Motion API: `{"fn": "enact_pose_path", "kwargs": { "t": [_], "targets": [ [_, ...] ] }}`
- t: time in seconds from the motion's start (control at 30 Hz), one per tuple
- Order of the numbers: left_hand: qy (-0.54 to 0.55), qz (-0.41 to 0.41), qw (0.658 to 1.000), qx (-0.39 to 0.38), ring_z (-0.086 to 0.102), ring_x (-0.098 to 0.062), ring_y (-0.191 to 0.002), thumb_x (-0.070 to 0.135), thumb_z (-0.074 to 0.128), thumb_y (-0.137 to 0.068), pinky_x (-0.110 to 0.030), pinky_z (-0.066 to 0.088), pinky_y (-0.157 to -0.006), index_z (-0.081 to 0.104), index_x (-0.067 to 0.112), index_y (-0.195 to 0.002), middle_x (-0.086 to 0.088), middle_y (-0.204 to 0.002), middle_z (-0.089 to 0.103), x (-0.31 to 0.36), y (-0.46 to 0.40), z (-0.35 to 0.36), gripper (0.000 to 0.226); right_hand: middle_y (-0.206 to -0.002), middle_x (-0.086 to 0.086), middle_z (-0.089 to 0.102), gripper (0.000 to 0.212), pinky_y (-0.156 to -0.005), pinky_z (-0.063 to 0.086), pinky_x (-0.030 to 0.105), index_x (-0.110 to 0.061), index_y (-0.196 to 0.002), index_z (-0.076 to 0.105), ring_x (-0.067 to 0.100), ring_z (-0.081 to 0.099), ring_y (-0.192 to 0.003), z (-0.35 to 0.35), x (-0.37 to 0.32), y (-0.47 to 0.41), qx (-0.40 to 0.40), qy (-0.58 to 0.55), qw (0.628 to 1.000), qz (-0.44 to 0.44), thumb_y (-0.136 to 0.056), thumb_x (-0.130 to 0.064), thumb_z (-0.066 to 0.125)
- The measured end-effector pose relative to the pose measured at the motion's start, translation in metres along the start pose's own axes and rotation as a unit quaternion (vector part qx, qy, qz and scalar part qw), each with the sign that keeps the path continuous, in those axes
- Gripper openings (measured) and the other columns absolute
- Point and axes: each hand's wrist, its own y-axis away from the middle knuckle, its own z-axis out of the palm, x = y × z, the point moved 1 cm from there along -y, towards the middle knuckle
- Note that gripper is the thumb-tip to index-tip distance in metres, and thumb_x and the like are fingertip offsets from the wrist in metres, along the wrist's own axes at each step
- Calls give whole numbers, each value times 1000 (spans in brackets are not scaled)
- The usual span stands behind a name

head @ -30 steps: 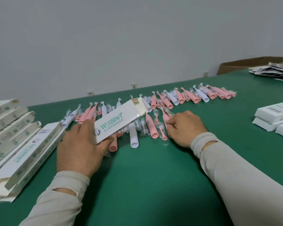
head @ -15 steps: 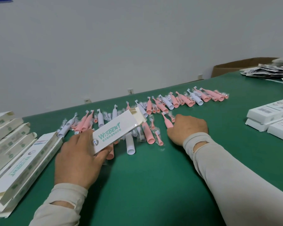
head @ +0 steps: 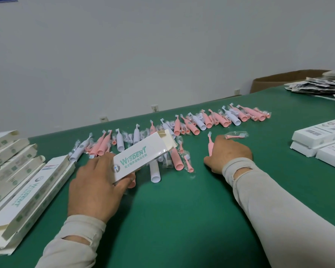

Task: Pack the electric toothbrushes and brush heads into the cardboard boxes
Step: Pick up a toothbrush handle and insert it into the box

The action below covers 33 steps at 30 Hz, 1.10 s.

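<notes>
Since the earlier frame the right hand point(head: 229, 153) has pulled a pink toothbrush point(head: 209, 145) out of the row toward frame centre-right; it now grips the handle, fingers curled round it, brush tip pointing up-frame, and a wrapped pink brush head point(head: 235, 135) lies just beyond the knuckles. The left hand point(head: 94, 187) holds the white Wisdent box point(head: 141, 156) at its lower end, thumb under and fingers over, open flap end tilted toward upper right above the pile. The remaining toothbrushes point(head: 199, 122) and heads stay strewn in a band across the green surface point(head: 182, 219), mid-frame. Empty boxes point(head: 25, 190) are stacked at lower left, closed packed boxes point(head: 317, 138) at the right edge, a brown carton point(head: 275, 80) and dark packets point(head: 321, 86) at upper right. The step in hand looks like loading the brush into the held box. To do it well: keep the mouth squared open and the flap clear, swing the handle base-first in line with the box's long axis, slide it fully in, then add the bagged head before tucking the flap.
</notes>
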Motion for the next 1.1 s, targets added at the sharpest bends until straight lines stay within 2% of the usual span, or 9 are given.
{"fn": "enact_pose_path", "kwargs": {
  "t": [0.13,0.17,0.23,0.3,0.37,0.63,0.8,1.03,1.1],
  "targets": [
    [3,9,1000,-8,53,-26,-100,62,69,-76,-39,46,-78,50,27,-127,0,-117,62,-2,-1,2,65,-79,-6,60,40,-58,43,29,-23,-114,47,15,58,-65,-7,-1,1,55,-202,977,-28,-84,-44,62],
    [6,11,1000,-9,53,-25,-100,61,69,-76,-38,45,-77,50,28,-126,1,-117,62,-2,-1,2,64,-81,-8,62,40,-59,48,30,-24,-119,50,11,61,-64,-9,-1,3,65,-341,937,-45,-85,-41,64],
    [7,15,1000,-9,52,-23,-98,62,69,-75,-38,44,-76,50,30,-123,3,-115,62,-3,-2,2,61,-90,-4,68,41,-51,52,25,-17,-127,57,3,63,-59,-16,-4,9,24,-619,782,-69,-90,-30,67],
    [6,16,1000,-11,51,-22,-98,63,68,-76,-38,46,-79,48,31,-123,5,-115,60,-3,-1,3,61,-85,3,72,26,-41,43,17,-8,-117,64,6,61,-55,-18,-10,19,-64,-749,652,-101,-94,-19,64],
    [11,17,1000,-10,50,-21,-99,63,69,-76,-38,46,-80,47,31,-125,4,-116,59,-3,0,4,62,-81,6,74,13,-41,43,18,-7,-105,63,11,65,-59,-18,-16,27,-108,-776,607,-132,-94,-12,64],
    [24,26,999,2,51,-23,-95,58,73,-74,-38,45,-77,48,29,-119,2,-111,61,-4,-1,5,59,-92,6,77,24,-50,50,20,-6,-108,62,19,75,-79,-16,-23,35,-53,-750,645,-136,-89,-14,73],
    [30,34,999,8,50,-22,-93,56,75,-73,-37,44,-73,50,31,-115,3,-108,61,-2,-1,2,55,-77,-9,75,20,-54,48,11,-14,-95,67,4,70,-66,-14,-23,36,-36,-671,725,-149,-81,-18,81],
    [56,44,997,15,53,-26,-98,51,79,-72,-39,45,-77,56,30,-121,1,-114,63,1,3,2,58,-70,-8,72,29,-48,45,13,-14,-95,71,3,60,-51,-2,-34,45,-154,-606,762,-167,-80,-35,82],
    [54,24,998,15,54,-28,-100,48,80,-72,-39,44,-77,55,28,-122,-1,-115,63,-2,2,2,59,-77,-2,70,30,-44,44,19,-13,-98,66,7,58,-51,-2,-32,39,-136,-644,742,-132,-82,-34,79]
  ]
}}
